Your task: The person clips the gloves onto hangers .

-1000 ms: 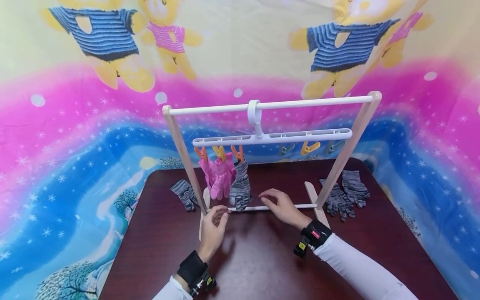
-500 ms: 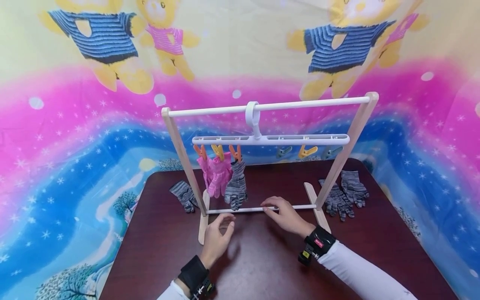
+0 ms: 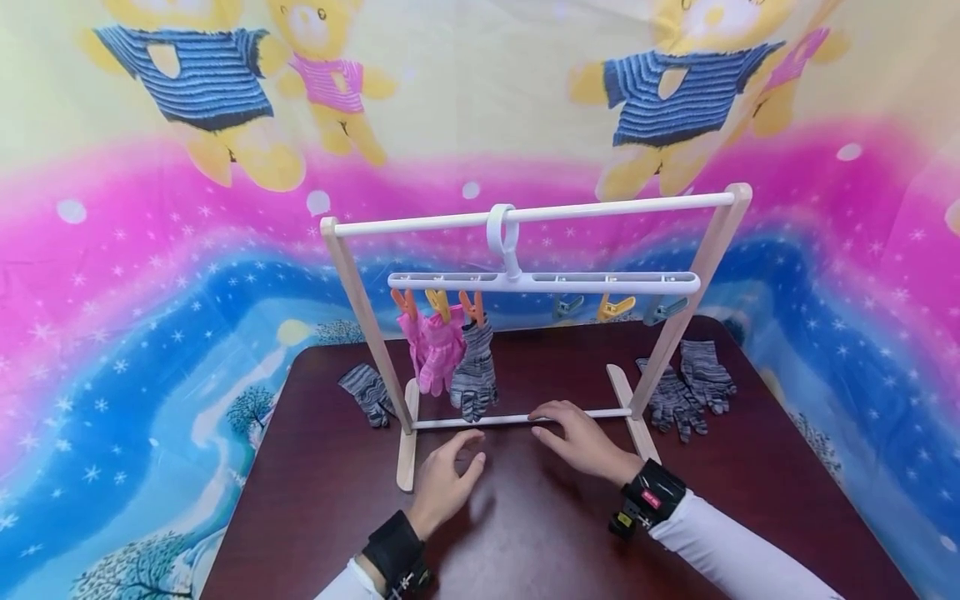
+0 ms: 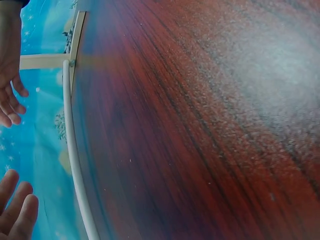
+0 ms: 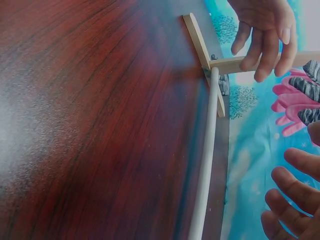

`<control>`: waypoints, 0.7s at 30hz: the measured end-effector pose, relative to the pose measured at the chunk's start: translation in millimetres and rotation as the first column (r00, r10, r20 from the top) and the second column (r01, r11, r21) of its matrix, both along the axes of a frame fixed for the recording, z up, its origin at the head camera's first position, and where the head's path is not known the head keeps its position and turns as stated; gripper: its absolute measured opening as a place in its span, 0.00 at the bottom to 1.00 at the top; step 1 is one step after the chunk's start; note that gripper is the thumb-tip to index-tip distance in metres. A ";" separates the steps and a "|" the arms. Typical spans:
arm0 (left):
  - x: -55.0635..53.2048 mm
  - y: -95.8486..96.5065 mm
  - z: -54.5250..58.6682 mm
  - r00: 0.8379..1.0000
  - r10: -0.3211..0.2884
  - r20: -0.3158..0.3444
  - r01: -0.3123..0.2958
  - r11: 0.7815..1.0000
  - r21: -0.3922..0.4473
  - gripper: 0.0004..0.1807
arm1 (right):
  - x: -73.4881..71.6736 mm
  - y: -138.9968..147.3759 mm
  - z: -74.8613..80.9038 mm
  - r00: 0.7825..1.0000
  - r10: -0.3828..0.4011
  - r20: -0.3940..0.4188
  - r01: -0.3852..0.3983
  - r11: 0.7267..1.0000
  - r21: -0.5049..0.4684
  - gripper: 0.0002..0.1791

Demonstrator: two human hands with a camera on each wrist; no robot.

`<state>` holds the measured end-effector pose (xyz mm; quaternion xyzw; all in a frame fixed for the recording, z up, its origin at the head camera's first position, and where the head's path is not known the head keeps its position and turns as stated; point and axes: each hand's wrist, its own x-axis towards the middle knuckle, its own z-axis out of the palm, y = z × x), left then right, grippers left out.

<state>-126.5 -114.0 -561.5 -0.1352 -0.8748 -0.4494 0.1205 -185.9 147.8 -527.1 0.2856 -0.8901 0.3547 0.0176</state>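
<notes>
Grey glove hangs fingers-down from a reddish-orange clip, just beside the pink gloves, which hang from an orange clip and a yellow clip. All on the left half of the white hanger.

Left grip and right grip: fingers and thumb apart, loosely bent, holding nothing, below the hanging gloves. Right overlaps the lower rod in head view; left wrist view shows a gap, so no contact.

My read: pegging gloves, between pieces. Next move would call for picking up a loose glove and squeezing open one of three unused clips on the right half.

Loose grey gloves on the tabletop: one at left, two at right. Rack posts partly cover left one and nearer right one; reach around. Hanger may swing when touched.
</notes>
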 end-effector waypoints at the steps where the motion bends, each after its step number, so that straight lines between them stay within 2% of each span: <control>1: 0.0 1.1 0.7 1.000 0.003 -0.007 -0.003 1.000 -0.028 0.17 | 0.9 1.0 0.2 1.000 -0.001 -0.001 0.001 1.000 0.005 0.14; 7: -0.3 9.4 6.9 0.997 -0.008 -0.074 -0.005 0.983 -0.181 0.18 | 5.4 8.5 1.4 1.000 -0.019 0.011 0.019 0.999 0.048 0.15; 11: -1.4 15.4 10.6 0.993 -0.044 -0.106 0.018 0.972 -0.235 0.20 | 5.5 14.0 3.3 0.999 -0.035 0.007 0.034 0.998 0.052 0.16; 21: -3.5 27.0 14.9 0.988 -0.131 -0.078 0.104 0.951 -0.292 0.21 | 7.9 32.6 1.6 0.999 -0.053 -0.008 0.053 0.997 0.053 0.14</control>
